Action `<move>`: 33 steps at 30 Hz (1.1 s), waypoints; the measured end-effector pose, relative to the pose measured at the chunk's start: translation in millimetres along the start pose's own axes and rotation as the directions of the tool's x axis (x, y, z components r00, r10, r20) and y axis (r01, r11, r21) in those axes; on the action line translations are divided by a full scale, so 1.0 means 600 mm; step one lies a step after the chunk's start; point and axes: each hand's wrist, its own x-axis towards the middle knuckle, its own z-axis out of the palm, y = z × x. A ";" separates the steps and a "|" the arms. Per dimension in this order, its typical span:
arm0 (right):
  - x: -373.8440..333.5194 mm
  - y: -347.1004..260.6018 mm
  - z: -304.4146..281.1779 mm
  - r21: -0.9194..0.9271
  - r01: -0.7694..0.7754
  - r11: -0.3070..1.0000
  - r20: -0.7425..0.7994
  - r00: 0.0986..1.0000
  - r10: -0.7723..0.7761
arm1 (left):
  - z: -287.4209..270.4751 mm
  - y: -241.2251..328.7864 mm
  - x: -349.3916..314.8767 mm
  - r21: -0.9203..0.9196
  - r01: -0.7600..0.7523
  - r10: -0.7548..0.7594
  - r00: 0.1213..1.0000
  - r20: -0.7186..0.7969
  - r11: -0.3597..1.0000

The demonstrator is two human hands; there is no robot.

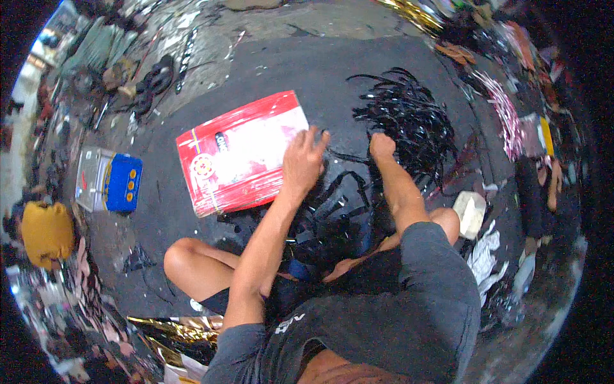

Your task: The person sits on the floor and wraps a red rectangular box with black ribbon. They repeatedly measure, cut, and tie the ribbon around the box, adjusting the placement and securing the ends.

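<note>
A flat red-and-white board or package (256,144), wrapped in shiny film, lies tilted on the dark mat. Over its right edge is my left hand (304,163), fingers apart and partly bent, nothing plainly held. My right hand (383,147) is closed in a fist at the left side of a heap of glossy black strips (416,121). Strip ends show at the fist, and one black strip (348,157) stretches between the two hands. More black strips and cut pieces (332,214) lie in front of my crossed legs, partly hidden by my left forearm.
A clear box with a blue panel (121,182) stands left on the dark mat (288,64), near a mustard-yellow bundle (48,235). To the right are a whitish block (470,214) and pink shiny strips (502,115). Gold foil (176,329) lies behind my left knee. Scraps surround the mat.
</note>
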 end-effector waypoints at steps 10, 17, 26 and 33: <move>-0.115 0.058 -0.309 0.780 0.320 0.539 -0.609 0.587 0.534 | 0.162 0.087 -0.261 0.198 0.665 -0.580 0.421 0.697 0.720; -0.368 -0.040 -0.219 0.798 0.436 0.417 -0.093 0.771 -0.630 | 0.044 0.125 -0.171 -0.182 0.647 -0.298 0.559 0.774 0.741; -0.410 -0.028 -0.435 0.722 0.610 0.326 -0.196 0.633 -0.749 | -0.224 0.168 -0.024 -0.496 0.551 -0.313 0.817 0.484 0.671; -0.402 -0.004 -0.546 0.800 0.542 0.257 -0.303 0.734 -0.608 | -0.249 0.143 -0.036 -0.441 0.587 -0.382 0.796 0.470 0.679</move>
